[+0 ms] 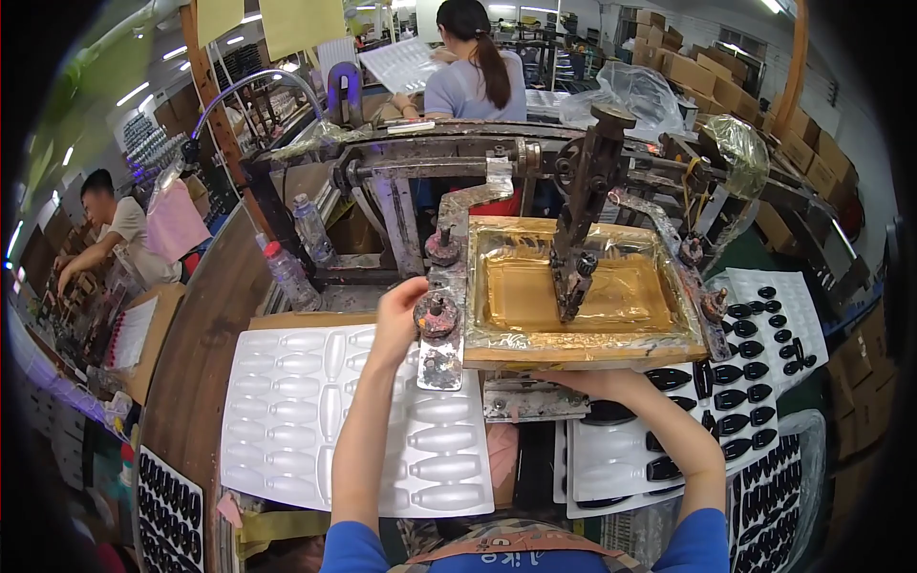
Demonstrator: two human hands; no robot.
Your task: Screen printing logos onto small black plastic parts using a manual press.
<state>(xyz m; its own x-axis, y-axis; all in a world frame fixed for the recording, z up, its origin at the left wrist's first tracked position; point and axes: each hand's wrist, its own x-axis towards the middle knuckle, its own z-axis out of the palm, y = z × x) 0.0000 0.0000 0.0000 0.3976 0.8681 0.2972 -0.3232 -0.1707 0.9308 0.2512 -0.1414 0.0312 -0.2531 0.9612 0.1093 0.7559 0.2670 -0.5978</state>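
A wooden-framed printing screen (583, 351), with amber mesh and tape over its edges, is clamped in a stained hand-printing machine. My left hand (397, 307) is closed at the round, ink-crusted clamp knob (436, 314) on the screen's left bracket (441, 368). Under the screen's front edge is my right hand (585, 381); its fingers and anything in them are hidden. A dark squeegee holder (573, 286) reaches down onto the mesh. Below the screen sits a metal base (535, 401).
A white moulded tray (287, 420) with bottle-shaped hollows lies at left. Trays of black pieces (731, 396) lie at right, and another (170, 506) at lower left. A red-capped bottle (287, 272) stands by the machine. Two people (473, 81) work beyond, one far left.
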